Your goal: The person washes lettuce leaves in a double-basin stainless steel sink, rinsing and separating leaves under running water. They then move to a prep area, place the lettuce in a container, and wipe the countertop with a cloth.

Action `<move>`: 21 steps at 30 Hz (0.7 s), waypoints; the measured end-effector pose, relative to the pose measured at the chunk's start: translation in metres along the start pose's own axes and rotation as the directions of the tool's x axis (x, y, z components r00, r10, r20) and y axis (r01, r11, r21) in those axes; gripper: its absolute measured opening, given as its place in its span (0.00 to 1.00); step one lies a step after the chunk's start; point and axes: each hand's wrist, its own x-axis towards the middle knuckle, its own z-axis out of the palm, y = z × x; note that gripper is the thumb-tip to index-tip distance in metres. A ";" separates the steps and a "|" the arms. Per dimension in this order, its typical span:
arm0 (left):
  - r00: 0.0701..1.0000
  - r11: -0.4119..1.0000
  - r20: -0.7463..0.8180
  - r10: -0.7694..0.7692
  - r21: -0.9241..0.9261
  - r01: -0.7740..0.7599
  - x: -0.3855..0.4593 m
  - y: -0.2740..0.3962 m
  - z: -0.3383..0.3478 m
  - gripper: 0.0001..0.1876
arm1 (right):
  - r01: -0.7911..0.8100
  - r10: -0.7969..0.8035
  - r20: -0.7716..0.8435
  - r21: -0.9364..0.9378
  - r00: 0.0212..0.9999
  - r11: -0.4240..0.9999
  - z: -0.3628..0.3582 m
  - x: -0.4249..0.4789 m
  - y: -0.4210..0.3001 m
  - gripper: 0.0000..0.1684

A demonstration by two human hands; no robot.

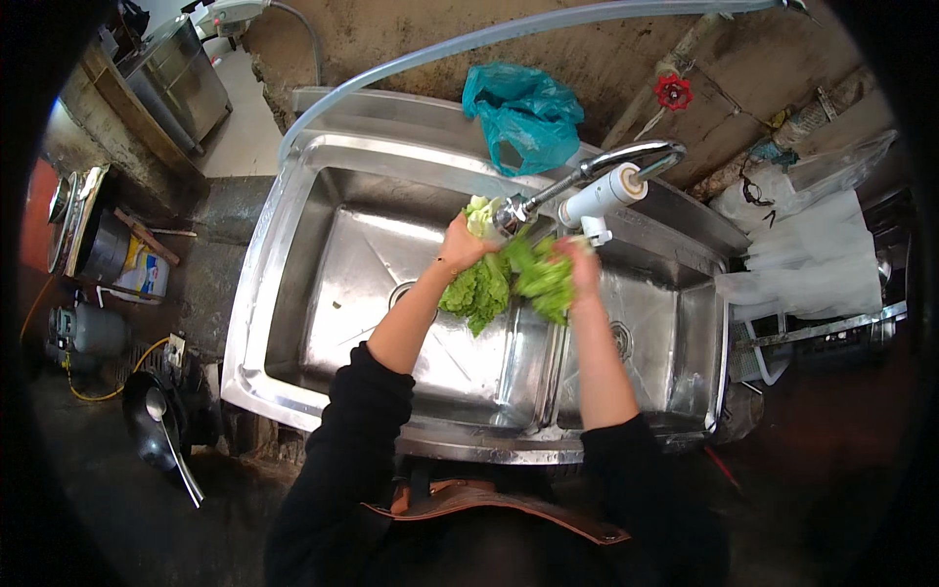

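Note:
My left hand grips a head of leafy green lettuce close to the faucet's metal spout head. In my right hand is a second bunch of lettuce, blurred by motion. Both bunches are above a two-basin stainless steel sink, the left one over the large basin and the right one near the divider. Whether water runs from the spout cannot be made out. A small leaf scrap lies on the large basin's floor.
A teal plastic bag rests on the sink's back ledge. A white tap filter hangs on the faucet. A clear hose arches over the sink's back left. At the left are a wok with a ladle and a gas cylinder.

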 end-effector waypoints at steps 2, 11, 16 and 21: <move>0.996 0.995 0.015 0.085 -0.046 -0.085 0.005 0.018 0.011 0.39 | 0.047 -0.055 -0.029 -0.226 0.998 0.973 0.038 0.000 0.032 0.10; 0.999 0.968 0.019 -0.042 0.248 0.036 -0.029 -0.022 -0.073 0.41 | 0.178 -0.180 0.018 -0.283 0.983 0.942 0.117 0.044 0.093 0.16; 0.996 0.988 0.007 -0.089 0.124 0.087 -0.050 -0.024 -0.073 0.40 | -0.009 0.046 0.131 -0.273 0.990 0.962 0.130 0.009 0.045 0.09; 0.985 0.856 0.113 -0.132 0.514 0.055 -0.032 -0.006 -0.025 0.41 | -0.141 0.160 -0.277 0.087 0.948 0.986 0.073 0.031 0.038 0.09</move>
